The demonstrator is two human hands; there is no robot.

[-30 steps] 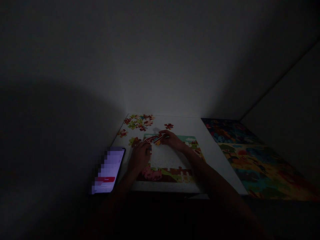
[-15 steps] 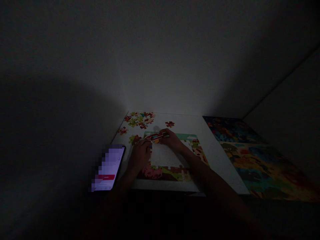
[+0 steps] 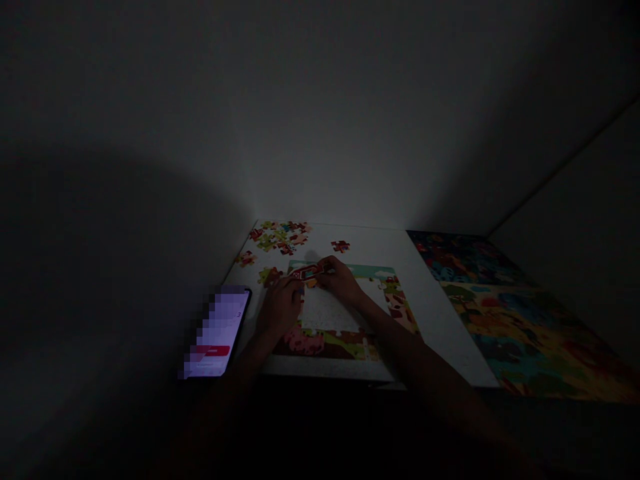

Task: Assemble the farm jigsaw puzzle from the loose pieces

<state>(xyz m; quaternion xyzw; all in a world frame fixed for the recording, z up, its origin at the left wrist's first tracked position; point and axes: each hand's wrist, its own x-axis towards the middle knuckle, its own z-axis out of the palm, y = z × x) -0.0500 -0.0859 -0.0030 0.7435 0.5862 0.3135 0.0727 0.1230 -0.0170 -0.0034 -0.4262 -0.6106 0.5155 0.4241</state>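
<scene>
Head view: below frame centre, the right hand (image 3: pixel 341 280) pinches a puzzle piece (image 3: pixel 314 272), tilted flatter than before, seemingly better aligned with the puzzle border (image 3: pixel 345 344); the left hand's (image 3: pixel 280 308) curled fingers' hold I cannot tell.

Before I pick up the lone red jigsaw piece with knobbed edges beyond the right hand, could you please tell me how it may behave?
The red jigsaw piece looks flat, so it should hardly roll or tip. Its small, thin-looking shape suggests it is light. Lying flat on the white tabletop, it may slide when pushed.
</scene>
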